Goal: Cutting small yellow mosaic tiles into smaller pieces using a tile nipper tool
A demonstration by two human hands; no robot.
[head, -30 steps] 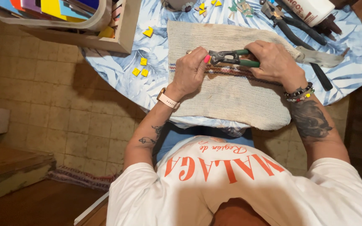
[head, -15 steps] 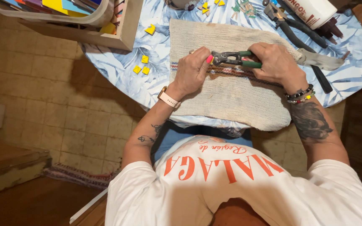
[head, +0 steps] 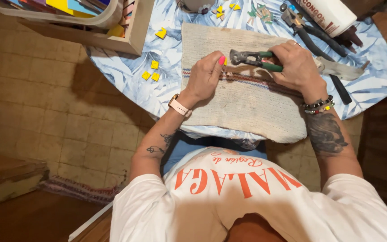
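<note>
One pair of green-handled nippers (head: 252, 59) and one small yellow piece (head: 224, 61), worked by two hands over a woven cloth (head: 242, 107).

Right hand (head: 297, 67) is clamped around the green grips, steel head pointing toward the left hand (head: 204, 77), whose fingertips pinch the yellow piece just beside the cutting end; both hover above the cloth's striped band. The cloth is coarse, beige and rectangular, lying on a round desk (head: 166, 94) covered in blue leaf print. Three yellow chips (head: 151, 74) lie left of the cloth, a fourth (head: 161, 33) nearer a wooden box (head: 113, 38). Several more yellow chips (head: 222, 10) lie at the far edge. Dark-handled pliers (head: 319, 38) and a white tube (head: 330, 15) sit beyond the right hand.
</note>
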